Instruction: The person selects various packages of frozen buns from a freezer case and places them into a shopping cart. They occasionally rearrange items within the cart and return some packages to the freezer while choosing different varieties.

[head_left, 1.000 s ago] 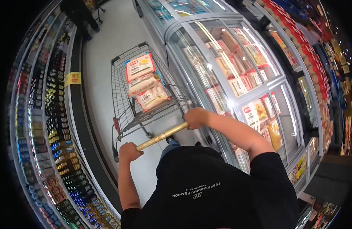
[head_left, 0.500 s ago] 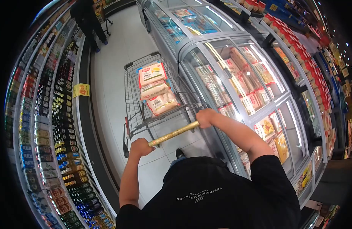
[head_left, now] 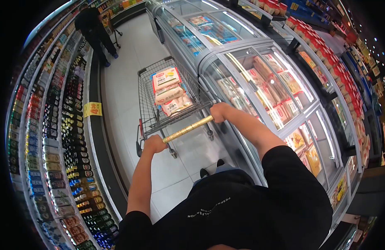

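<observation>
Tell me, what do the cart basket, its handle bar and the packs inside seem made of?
The cart basket looks like grey metal wire: an open grid, floor visible through it. The handle bar has a shiny golden surface, perhaps plastic or foil over a tube; unclear. The packs look like glossy printed plastic film, soft and bulging.

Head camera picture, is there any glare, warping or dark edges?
Head view: strong fisheye distortion, so the drinks shelves and the freezer chest bow outward, and a black vignette fills the corners. Head view: ceiling lights streak as white glare across the glass lids, washing out some packets beneath. Head view: the cart handle, left hand and right hand look sharp and evenly lit.
</observation>
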A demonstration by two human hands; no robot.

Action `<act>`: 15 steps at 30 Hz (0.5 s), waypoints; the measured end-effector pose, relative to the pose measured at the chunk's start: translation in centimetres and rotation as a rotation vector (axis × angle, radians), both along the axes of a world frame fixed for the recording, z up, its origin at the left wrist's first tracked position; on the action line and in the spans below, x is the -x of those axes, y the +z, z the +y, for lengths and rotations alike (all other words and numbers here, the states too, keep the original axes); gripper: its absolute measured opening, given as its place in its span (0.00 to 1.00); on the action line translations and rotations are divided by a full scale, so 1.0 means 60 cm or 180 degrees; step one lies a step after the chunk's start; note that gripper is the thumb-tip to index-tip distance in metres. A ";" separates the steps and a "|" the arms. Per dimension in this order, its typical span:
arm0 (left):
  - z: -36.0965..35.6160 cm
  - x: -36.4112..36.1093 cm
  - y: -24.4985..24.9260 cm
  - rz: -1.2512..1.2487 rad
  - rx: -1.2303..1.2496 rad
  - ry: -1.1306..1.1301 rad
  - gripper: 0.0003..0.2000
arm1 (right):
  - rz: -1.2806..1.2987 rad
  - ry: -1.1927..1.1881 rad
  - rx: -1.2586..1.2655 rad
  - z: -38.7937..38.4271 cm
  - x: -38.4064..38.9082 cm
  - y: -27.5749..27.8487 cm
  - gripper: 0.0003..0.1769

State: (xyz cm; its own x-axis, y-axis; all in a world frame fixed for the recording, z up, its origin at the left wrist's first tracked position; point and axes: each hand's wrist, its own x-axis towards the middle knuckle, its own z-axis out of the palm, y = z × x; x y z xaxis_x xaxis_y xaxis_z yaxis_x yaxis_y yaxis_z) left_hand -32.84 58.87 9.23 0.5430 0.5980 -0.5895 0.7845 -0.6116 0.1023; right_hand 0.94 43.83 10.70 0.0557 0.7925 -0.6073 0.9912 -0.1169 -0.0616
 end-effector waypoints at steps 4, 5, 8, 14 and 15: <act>0.069 -0.027 0.014 0.0068 0.0012 -0.0011 0.27 | 0.0036 -0.0027 -0.0115 0.069 -0.025 -0.013 0.17; 0.079 -0.037 0.003 0.0092 -0.0010 -0.0019 0.27 | 0.0056 -0.0061 -0.0203 0.076 -0.038 -0.027 0.17; 0.121 -0.064 0.006 0.0144 -0.0072 0.0017 0.27 | 0.0133 -0.0073 -0.0251 0.119 -0.065 -0.024 0.17; 0.203 -0.117 0.007 0.0411 -0.0118 0.0208 0.26 | 0.0338 0.0115 -0.0502 0.208 -0.127 -0.042 0.18; 0.219 -0.127 0.008 0.0479 -0.0131 0.0200 0.26 | 0.0368 0.0102 -0.0574 0.222 -0.138 -0.042 0.18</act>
State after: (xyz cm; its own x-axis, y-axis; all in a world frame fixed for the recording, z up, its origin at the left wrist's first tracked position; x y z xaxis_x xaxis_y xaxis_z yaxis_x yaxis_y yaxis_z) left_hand -25.20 71.99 9.69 0.4112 0.6533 -0.6357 0.8259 -0.5621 -0.0434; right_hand 9.22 57.14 8.19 -0.0332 0.8892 -0.4563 0.9794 -0.0621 -0.1923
